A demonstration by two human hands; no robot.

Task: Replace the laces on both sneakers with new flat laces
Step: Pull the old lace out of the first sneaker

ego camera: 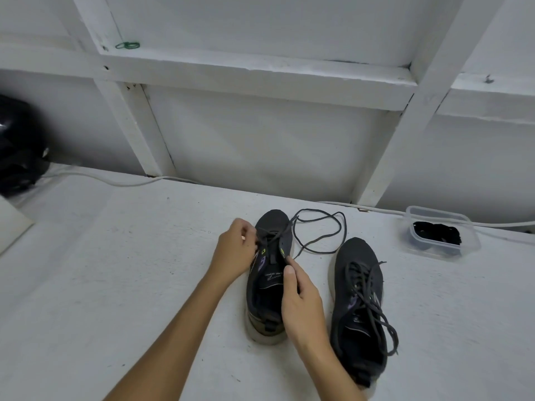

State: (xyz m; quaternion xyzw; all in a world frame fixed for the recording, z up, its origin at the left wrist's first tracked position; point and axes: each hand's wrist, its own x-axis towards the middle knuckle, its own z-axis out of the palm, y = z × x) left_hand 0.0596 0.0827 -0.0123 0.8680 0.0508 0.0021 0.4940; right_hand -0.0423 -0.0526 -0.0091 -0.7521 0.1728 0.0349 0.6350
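Observation:
Two dark grey sneakers stand on a white surface, toes away from me. The left sneaker (267, 273) has its lace (321, 234) mostly pulled out, looping loose on the surface to its right, with a few crossings left near the toe. My left hand (236, 251) pinches the lace at the shoe's left eyelets. My right hand (301, 302) grips the shoe's right side near the tongue. The right sneaker (359, 305) is fully laced, with its lace ends lying loose.
A clear plastic tub (440, 233) holding black laces sits at the right by the wall. A white cable (115, 180) runs along the wall's foot. A black object (17, 146) stands at the far left, and a white wall with beams is behind.

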